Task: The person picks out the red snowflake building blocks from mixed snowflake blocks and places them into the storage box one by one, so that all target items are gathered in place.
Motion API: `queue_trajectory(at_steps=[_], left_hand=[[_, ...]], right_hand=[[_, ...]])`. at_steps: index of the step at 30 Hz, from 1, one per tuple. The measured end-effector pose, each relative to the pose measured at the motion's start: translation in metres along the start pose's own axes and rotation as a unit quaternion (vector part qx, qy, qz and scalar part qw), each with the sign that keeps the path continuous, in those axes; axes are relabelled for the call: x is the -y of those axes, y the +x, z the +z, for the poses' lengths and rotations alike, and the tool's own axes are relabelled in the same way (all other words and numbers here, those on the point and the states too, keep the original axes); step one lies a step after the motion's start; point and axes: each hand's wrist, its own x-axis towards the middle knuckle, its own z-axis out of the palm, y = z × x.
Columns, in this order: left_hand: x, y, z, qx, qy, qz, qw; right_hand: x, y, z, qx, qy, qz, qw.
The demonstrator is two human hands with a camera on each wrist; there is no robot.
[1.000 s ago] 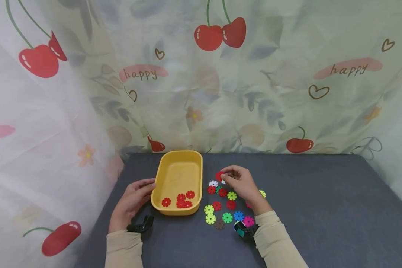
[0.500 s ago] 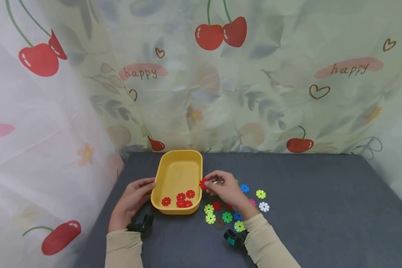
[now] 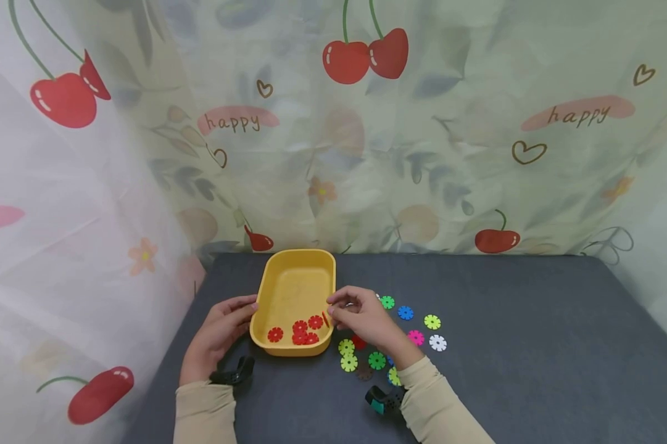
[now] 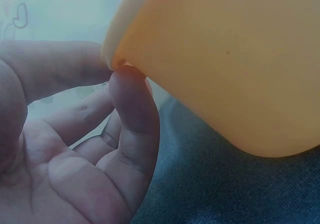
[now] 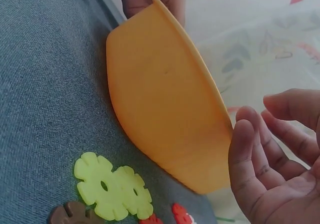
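A yellow plastic tub (image 3: 294, 287) stands on the dark cloth, with several red notched discs (image 3: 275, 335) lying in its near end. My left hand (image 3: 219, 333) holds the tub's left side; the left wrist view shows thumb and finger at the rim (image 4: 112, 48). Over the tub's right rim is my right hand (image 3: 366, 317), its thumb and fingertips apart with nothing between them in the right wrist view. Just below those fingertips, one red disc (image 3: 325, 319) shows edge-on inside the tub's right wall.
Right of the tub lie loose notched discs: yellow-green (image 3: 348, 362), green (image 3: 377, 360), blue (image 3: 405, 312), pink (image 3: 416, 337), white (image 3: 437, 343) and brown (image 3: 364, 370). My right hand and forearm cover part of them. A printed curtain (image 3: 439, 154) hangs behind the table.
My right hand has carried a red disc left from the loose discs to the tub's right rim and let it go inside. The left hand has stayed at the tub.
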Motion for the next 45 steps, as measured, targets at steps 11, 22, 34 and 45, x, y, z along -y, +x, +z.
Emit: queue_trajectory(at_steps=[11, 22, 34, 45], left_hand=[[-0.003, -0.001, -0.002, 0.003, 0.002, 0.004, 1.0], [-0.003, 0.001, -0.002, 0.002, 0.001, 0.002, 1.0], [-0.001, -0.003, -0.001, -0.002, -0.006, -0.004, 1.0], [-0.002, -0.003, -0.001, -0.001, -0.003, -0.002, 1.0]], right_hand=[[0.001, 0.0, -0.018, -0.028, -0.031, -0.014, 0.999], [-0.006, -0.002, -0.052, -0.091, -0.069, 0.008, 0.9935], [-0.028, -0.003, -0.067, -0.081, -0.144, 0.022, 0.9859], [-0.044, -0.001, -0.07, -0.065, -0.168, 0.035, 0.9831]])
